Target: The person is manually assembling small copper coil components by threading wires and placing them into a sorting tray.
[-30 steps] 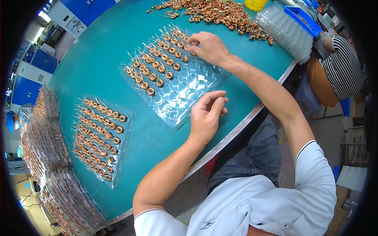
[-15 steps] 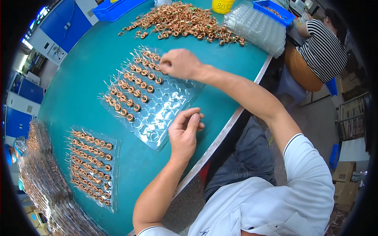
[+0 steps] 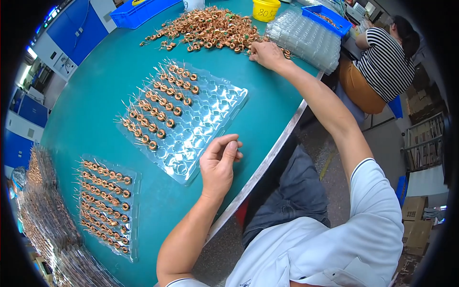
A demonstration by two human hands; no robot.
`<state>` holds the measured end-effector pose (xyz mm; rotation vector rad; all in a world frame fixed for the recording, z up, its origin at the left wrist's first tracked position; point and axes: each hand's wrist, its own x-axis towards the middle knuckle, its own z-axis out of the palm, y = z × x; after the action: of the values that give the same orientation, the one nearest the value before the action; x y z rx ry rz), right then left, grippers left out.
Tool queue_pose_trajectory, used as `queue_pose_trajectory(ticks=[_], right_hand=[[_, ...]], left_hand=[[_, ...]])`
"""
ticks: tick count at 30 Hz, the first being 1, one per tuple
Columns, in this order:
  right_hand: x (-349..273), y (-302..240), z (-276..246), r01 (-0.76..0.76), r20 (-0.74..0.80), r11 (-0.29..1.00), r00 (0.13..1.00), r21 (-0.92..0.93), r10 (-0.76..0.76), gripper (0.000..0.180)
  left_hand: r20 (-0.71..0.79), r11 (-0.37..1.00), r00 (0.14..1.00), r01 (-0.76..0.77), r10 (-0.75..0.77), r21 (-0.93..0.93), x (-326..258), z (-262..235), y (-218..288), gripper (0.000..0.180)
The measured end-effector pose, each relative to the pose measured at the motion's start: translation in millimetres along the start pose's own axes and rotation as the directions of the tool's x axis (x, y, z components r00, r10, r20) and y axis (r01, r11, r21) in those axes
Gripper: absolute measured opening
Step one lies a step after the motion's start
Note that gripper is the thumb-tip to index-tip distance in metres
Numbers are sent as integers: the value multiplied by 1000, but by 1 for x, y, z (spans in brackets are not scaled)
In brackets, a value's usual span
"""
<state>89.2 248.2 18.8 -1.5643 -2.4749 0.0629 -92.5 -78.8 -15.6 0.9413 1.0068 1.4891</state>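
Observation:
My right hand [image 3: 268, 53] reaches to the right end of a heap of ring-shaped copper coils [image 3: 215, 31] with wire leads. Its fingers are curled down at the coils; what they grip is hidden. Over the table near its front edge, my left hand [image 3: 219, 162] has bent fingers with the thumb against them; whether something small is inside cannot be seen. A clear plastic tray [image 3: 210, 125] lies just beyond it. Rows of copper coils [image 3: 161, 115] fill that tray's left part, while the round pockets on its right side are bare.
A second clear tray [image 3: 136, 215] full of coils lies at the lower left, beside tall stacks of filled trays [image 3: 48, 210]. At the back are blue bins [image 3: 143, 19], a yellow bucket [image 3: 266, 9] and stacked clear trays [image 3: 306, 40]. A person in stripes [image 3: 388, 57] sits at right.
My right hand has moved from the tray's coil rows back and right to the heap. The left hand keeps its curled shape near the tray. The whole view has shifted slightly.

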Motion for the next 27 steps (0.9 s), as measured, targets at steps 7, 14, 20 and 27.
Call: queue_pose_trajectory(ticks=[7,14,20,27], right_hand=[[-7,7,4,4,-82,1000,997,-19,-6,36],[-11,9,2,46,-113,999,992,-12,-47,24],[-52,-2,-23,-41,-173,826,971,562,166,26],[-136,-29,-19,-98,101,312,995,945,8,28]], left_hand=[[2,1000,1000,0,0,0,0,3,-3,18],[13,1000,1000,-7,7,11,0,3,-3,19],[2,1000,1000,-4,4,13,0,1,-3,18],[0,999,1000,-24,24,35,0,2,-5,20]])
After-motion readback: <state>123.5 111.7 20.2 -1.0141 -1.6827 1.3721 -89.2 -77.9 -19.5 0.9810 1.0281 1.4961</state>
